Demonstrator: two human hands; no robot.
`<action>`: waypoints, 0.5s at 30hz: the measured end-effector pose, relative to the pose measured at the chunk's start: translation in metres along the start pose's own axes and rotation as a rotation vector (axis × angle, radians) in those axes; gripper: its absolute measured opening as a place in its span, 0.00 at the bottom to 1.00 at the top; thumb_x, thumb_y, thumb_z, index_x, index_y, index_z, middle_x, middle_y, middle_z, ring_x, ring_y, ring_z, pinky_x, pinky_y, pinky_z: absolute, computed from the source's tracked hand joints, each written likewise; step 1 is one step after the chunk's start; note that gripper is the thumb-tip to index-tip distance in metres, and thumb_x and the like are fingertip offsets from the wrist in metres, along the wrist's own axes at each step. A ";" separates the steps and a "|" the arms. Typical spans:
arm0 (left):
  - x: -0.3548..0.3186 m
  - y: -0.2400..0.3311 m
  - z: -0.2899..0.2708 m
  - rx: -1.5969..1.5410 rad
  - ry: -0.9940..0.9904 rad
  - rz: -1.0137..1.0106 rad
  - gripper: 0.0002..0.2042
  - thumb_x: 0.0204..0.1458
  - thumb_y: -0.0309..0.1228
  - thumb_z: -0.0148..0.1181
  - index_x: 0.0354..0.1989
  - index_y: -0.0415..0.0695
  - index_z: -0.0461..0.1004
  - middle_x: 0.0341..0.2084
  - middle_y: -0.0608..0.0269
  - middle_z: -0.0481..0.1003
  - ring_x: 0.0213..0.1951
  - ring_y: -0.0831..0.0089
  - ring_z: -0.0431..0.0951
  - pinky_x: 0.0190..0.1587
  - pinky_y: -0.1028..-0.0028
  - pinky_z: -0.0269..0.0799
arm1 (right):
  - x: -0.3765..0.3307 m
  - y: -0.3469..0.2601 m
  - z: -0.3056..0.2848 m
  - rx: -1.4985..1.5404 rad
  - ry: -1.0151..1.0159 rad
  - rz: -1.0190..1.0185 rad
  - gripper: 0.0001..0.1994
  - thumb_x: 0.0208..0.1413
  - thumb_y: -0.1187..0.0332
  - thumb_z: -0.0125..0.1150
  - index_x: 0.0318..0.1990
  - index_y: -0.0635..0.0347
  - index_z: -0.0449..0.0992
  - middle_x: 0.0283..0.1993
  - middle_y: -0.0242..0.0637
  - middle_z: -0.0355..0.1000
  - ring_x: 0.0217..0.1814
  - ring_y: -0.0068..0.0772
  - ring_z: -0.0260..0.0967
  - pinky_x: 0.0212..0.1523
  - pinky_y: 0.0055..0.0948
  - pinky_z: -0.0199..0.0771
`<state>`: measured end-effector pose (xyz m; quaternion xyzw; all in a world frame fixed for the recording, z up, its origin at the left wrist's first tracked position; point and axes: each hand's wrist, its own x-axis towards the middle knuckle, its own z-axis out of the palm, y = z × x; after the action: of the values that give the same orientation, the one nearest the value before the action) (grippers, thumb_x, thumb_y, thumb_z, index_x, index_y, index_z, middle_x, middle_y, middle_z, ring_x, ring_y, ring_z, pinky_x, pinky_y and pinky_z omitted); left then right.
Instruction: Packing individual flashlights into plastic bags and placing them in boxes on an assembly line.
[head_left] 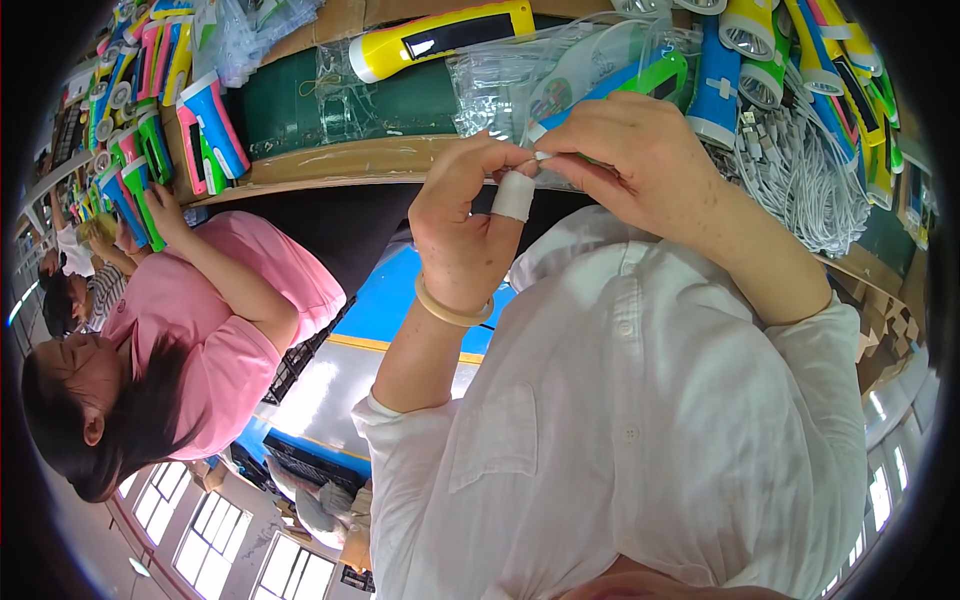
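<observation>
My left hand (462, 215), with white tape (513, 196) round its thumb, is closed in a pinch just in front of the table edge. My right hand (645, 160) meets it fingertip to fingertip. Between the fingertips shows a small white piece (542, 156), too small and too covered to name exactly. Behind the fingers lies a blue and green flashlight (662, 74), partly hidden by my right hand. Clear plastic packaging (490, 88) spreads beside it. Farther back a yellow flashlight (465, 38) with a black panel lies on its side.
A bundle of white charging cables (800, 185) hangs over the table edge at right, beside a blue flashlight (714, 85) and several others. On the left, a co-worker in pink (215, 310) handles flashlights near a pile. The table's cardboard-covered edge (340, 160) runs before me.
</observation>
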<state>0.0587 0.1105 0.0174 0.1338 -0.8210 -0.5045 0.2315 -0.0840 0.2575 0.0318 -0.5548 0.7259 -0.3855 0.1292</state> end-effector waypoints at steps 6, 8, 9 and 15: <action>-0.002 0.001 0.002 -0.002 0.012 -0.017 0.07 0.48 0.15 0.63 0.34 0.39 0.79 0.30 0.59 0.79 0.31 0.66 0.79 0.54 0.64 0.76 | 0.003 -0.002 -0.004 0.022 -0.044 -0.008 0.04 0.55 0.69 0.63 0.36 0.56 0.77 0.33 0.36 0.74 0.37 0.47 0.73 0.38 0.43 0.72; -0.002 0.003 0.004 -0.003 0.010 -0.027 0.07 0.48 0.15 0.63 0.34 0.39 0.79 0.30 0.59 0.79 0.32 0.66 0.79 0.53 0.64 0.76 | 0.005 -0.003 -0.007 0.021 -0.068 -0.004 0.03 0.55 0.69 0.62 0.35 0.57 0.76 0.33 0.37 0.74 0.37 0.48 0.73 0.38 0.43 0.73; -0.003 0.003 0.004 -0.019 0.016 -0.046 0.07 0.48 0.15 0.63 0.34 0.39 0.79 0.31 0.59 0.79 0.33 0.65 0.80 0.53 0.65 0.76 | 0.005 -0.003 -0.008 0.013 -0.092 0.000 0.03 0.55 0.70 0.62 0.35 0.58 0.76 0.33 0.38 0.74 0.38 0.48 0.74 0.38 0.43 0.73; -0.007 0.001 0.008 -0.074 0.021 -0.104 0.07 0.49 0.15 0.64 0.35 0.39 0.80 0.31 0.57 0.80 0.35 0.66 0.81 0.52 0.67 0.77 | 0.007 -0.008 -0.010 -0.126 -0.161 -0.020 0.05 0.51 0.73 0.64 0.34 0.61 0.74 0.32 0.39 0.73 0.36 0.47 0.74 0.37 0.41 0.74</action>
<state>0.0604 0.1198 0.0140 0.1730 -0.7912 -0.5446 0.2180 -0.0874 0.2545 0.0462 -0.5983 0.7303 -0.2945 0.1479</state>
